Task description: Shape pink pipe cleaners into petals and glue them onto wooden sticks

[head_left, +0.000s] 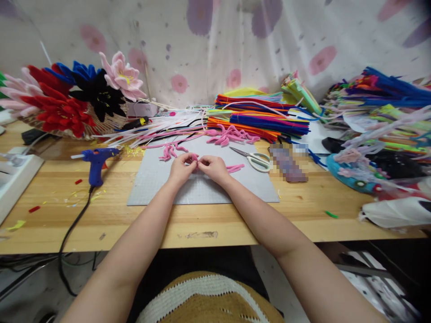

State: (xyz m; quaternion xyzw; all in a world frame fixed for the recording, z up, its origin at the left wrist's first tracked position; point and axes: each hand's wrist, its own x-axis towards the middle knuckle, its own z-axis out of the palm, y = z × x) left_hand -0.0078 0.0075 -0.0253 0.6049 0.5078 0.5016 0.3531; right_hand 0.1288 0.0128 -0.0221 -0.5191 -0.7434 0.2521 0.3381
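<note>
My left hand (182, 168) and my right hand (213, 168) meet over a grey cutting mat (158, 193). Between their fingertips is a small pink pipe cleaner piece (194, 157), pinched from both sides and partly hidden by the fingers. Just left of my hands lies a bent pink pipe cleaner clump (171, 151). A larger pile of curled pink pipe cleaners (232, 135) rests at the mat's back edge. Short pink strips (235, 168) show beside my right wrist. Scissors (257, 161) with pale handles lie on the mat's right side.
A blue glue gun (97, 163) stands at the left, its cord running off the front edge. Fuzzy flowers (67, 112) fill the back left. Pipe cleaner bundles (259, 121) lie behind the mat, with more piled right. A blurred-out object (288, 163) is beside the scissors.
</note>
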